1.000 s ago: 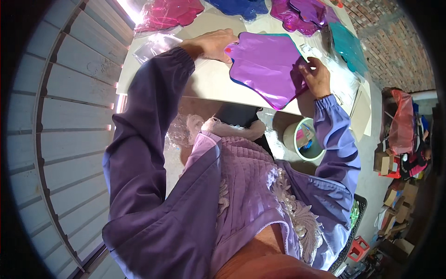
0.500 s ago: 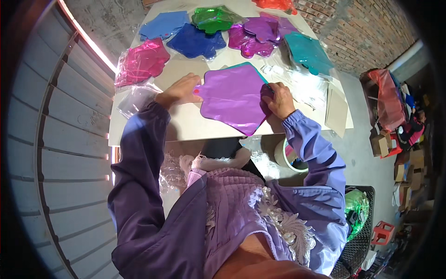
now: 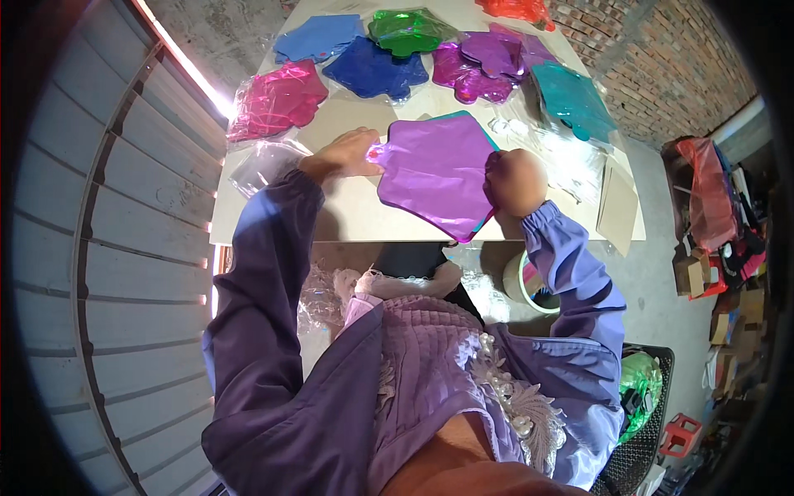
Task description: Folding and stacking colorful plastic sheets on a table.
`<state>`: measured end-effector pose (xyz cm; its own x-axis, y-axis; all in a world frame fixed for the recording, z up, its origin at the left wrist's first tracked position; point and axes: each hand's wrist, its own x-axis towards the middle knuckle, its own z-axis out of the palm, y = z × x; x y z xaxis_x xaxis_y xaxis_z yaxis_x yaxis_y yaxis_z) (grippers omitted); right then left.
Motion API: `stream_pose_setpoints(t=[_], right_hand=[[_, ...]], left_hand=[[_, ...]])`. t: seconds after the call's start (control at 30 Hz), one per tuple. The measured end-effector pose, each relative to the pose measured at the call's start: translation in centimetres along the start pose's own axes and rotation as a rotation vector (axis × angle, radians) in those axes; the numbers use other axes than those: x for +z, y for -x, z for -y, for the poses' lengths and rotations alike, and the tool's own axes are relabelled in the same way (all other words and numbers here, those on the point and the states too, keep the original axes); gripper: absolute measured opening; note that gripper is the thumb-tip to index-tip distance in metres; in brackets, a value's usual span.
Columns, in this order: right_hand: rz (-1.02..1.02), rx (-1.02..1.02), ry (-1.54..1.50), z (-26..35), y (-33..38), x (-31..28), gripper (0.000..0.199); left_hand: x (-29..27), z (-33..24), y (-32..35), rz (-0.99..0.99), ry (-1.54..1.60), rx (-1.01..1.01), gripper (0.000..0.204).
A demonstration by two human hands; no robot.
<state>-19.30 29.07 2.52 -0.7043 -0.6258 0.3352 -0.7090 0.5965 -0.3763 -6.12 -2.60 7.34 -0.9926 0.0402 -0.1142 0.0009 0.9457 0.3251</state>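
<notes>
A flat stack of shiny foil pieces [image 3: 438, 178] lies near the table's front edge. Its top piece is purple with angled, wavy edges, and teal shows along the upper right rim beneath it. At its left end a small tab with a red dot sits at the fingertips of my left hand [image 3: 341, 157], which pinches it between thumb and fingers. By the stack's right corner is my right hand [image 3: 516, 182], at the edge. That hand is blurred, so its fingers are hard to make out.
Piles of foil pieces in clear wrap line the far table: pink [image 3: 279, 97], light blue [image 3: 318, 37], dark blue [image 3: 376, 70], green [image 3: 405, 31], purple [image 3: 488, 58] and teal [image 3: 575, 99]. Beige card [image 3: 619, 207] lies at right. A bucket [image 3: 521, 285] stands below the front edge.
The whole view has shifted, so the table and stack appear farther right. My right hand has become blurred at the stack's right corner. My left hand stays at the tab.
</notes>
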Motion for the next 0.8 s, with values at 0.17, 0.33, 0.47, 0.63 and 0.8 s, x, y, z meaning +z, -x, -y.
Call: stream_pose_setpoints(t=[0.17, 0.33, 0.47, 0.63, 0.8], right_hand=[[0.013, 0.0, -0.003, -0.5, 0.2, 0.4, 0.042], [0.03, -0.016, 0.028, -1.4, -0.6, 0.8, 0.046], [-0.014, -0.033, 0.025, -1.7, -0.4, 1.2, 0.046], [0.012, -0.022, 0.026, -1.5, -0.4, 0.9, 0.048], [0.06, -0.034, -0.122, -1.3, -1.7, -0.5, 0.056]], left_hand=[[0.0, -0.5, 0.1, 0.026, -0.01, -0.055, 0.05], [0.0, -1.1, -0.4, -0.09, 0.113, -0.116, 0.052], [2.1, -0.9, -0.8, -0.236, 0.825, -0.254, 0.051], [3.2, -1.4, -1.4, -0.286, 0.796, -0.404, 0.044], [1.9, -2.5, -0.7, -0.327, 0.687, -0.324, 0.038]])
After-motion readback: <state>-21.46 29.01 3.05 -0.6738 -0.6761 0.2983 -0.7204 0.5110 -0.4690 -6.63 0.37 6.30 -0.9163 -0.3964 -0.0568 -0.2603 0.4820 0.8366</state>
